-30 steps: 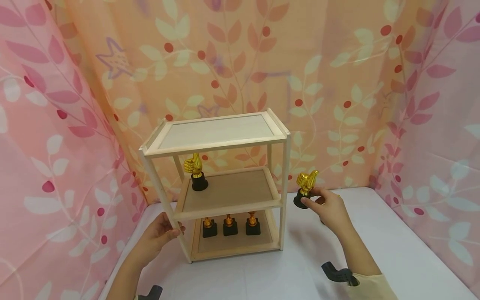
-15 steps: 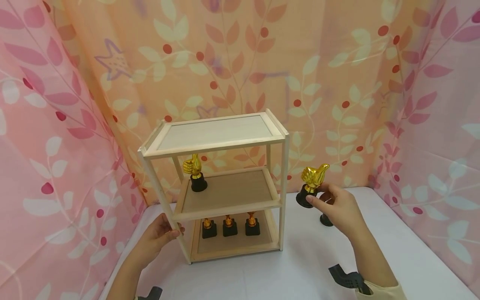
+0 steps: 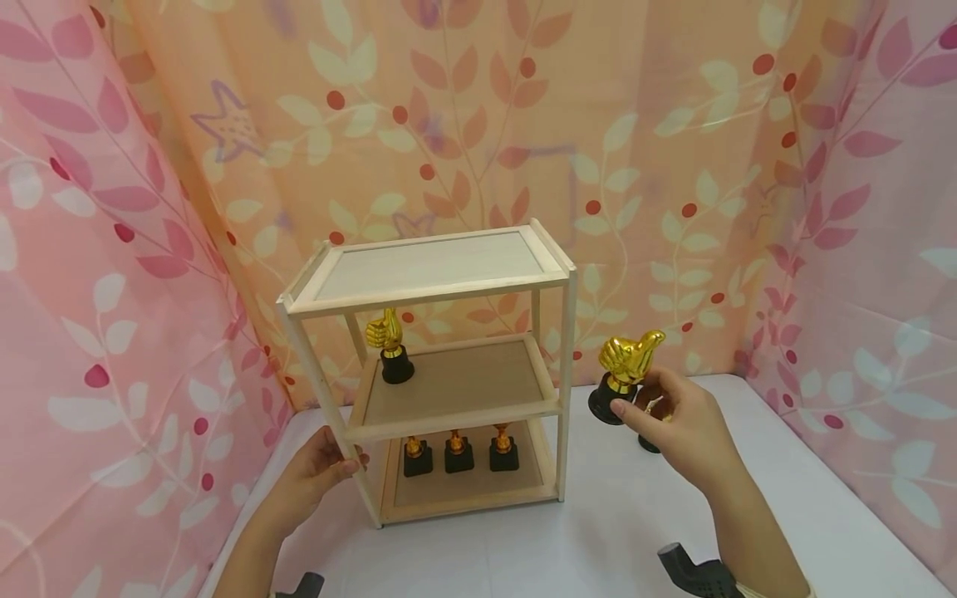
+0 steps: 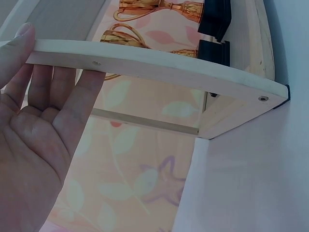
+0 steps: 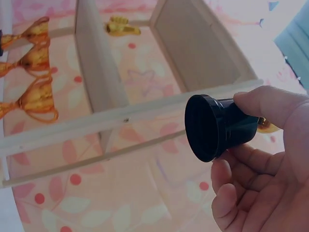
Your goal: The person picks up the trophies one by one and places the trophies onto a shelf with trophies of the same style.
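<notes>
Right of the wooden rack (image 3: 437,264), golden thumbs-up trophy (image 3: 625,359) hangs tilted, black base (image 3: 607,399) pinched in right hand (image 3: 684,419). Mid-carry, I'd judge; next move likely wants it levelled. Left hand (image 3: 309,475) grips left front post (image 3: 316,374). Matching trophy (image 3: 393,353) on middle shelf (image 3: 463,378), cup trophies (image 3: 458,453) below.

Left fingers (image 4: 86,94) gripping wooden post (image 4: 159,65), golden trophies (image 4: 189,10), black bases (image 4: 215,19), floral cloth (image 4: 118,166)

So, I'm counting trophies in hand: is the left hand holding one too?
No, the left wrist view shows the left hand gripping a wooden post of the rack.
</notes>
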`<control>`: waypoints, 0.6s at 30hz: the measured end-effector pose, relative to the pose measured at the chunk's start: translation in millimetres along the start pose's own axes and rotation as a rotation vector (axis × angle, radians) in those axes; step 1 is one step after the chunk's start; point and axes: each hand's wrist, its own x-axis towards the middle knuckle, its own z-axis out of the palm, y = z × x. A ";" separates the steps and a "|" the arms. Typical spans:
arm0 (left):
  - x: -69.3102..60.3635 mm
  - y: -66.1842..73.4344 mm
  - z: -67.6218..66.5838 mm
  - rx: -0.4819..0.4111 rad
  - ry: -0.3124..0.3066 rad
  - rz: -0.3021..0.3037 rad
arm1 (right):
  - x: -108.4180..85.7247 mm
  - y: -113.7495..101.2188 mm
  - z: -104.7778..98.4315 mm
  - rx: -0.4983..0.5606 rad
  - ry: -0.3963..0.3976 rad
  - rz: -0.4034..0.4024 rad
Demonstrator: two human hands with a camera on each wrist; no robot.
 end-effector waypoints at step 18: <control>1.3 -2.0 1.3 -0.005 0.001 0.012 | -21.6 -32.4 11.6 0.148 -0.010 -0.168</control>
